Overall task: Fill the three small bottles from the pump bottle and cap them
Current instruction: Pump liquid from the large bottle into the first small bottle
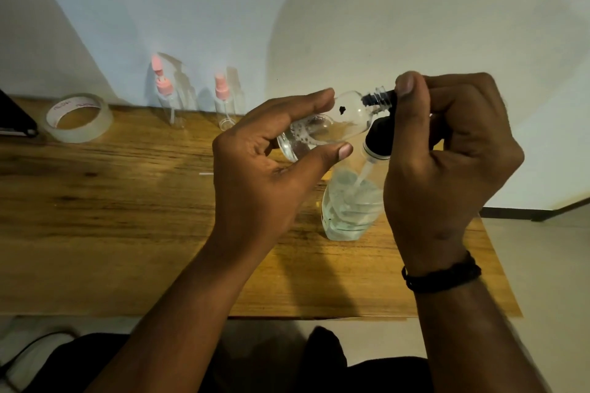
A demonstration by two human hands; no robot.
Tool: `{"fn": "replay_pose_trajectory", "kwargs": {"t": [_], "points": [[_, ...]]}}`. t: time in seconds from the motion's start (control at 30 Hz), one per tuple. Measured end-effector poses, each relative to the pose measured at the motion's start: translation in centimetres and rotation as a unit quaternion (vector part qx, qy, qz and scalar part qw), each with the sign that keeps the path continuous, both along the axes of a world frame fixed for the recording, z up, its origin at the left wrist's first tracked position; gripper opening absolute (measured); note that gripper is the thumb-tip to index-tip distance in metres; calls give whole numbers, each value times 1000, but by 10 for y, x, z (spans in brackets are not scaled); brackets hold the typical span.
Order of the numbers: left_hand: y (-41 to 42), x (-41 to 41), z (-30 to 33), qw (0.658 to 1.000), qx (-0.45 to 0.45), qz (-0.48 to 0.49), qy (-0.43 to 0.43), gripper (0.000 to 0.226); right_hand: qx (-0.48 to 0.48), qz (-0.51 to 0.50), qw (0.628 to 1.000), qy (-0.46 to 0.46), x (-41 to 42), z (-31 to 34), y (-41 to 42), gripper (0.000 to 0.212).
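On the table (95, 201), the pump bottle (351, 204) was steadied upright by the right hand (447, 153), fingers curled around its black pump head (381, 137). A small bottle (322, 128), pinched between left hand (271, 153) thumb and fingers, was held on its side, mouth at the nozzle, barely filled. Two pink-capped bottles (223, 102) were seen standing apparently empty near the wall, filling judged hardly begun.

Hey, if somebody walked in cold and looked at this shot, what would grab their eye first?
Two hands meet at centre: the left hand holds a clear small bottle tilted on its side, its threaded neck at the black pump head gripped by the right hand. Below stands the pump bottle on the wooden table. Behind, pink-capped bottles stand against the wall.
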State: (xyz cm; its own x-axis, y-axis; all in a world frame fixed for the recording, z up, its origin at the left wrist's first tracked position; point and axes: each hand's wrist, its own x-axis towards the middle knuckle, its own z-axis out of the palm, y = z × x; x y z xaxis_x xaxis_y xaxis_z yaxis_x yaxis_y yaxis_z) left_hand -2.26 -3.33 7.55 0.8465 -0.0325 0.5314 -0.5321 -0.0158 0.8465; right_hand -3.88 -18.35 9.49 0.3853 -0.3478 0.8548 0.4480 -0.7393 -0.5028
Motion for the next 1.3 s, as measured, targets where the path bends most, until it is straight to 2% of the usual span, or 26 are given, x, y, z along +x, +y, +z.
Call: {"fn": "replay_pose_trajectory", "kwargs": {"t": [0.23,1.3], "points": [[-2,0,-3,1000,-10,-5,24,52,10,0,1000,-4,2,-10,-1,22],[-4,-1,-5,1000,-6,8,23,51,3,0,1000,-12,5,-10,-3,24]]}}
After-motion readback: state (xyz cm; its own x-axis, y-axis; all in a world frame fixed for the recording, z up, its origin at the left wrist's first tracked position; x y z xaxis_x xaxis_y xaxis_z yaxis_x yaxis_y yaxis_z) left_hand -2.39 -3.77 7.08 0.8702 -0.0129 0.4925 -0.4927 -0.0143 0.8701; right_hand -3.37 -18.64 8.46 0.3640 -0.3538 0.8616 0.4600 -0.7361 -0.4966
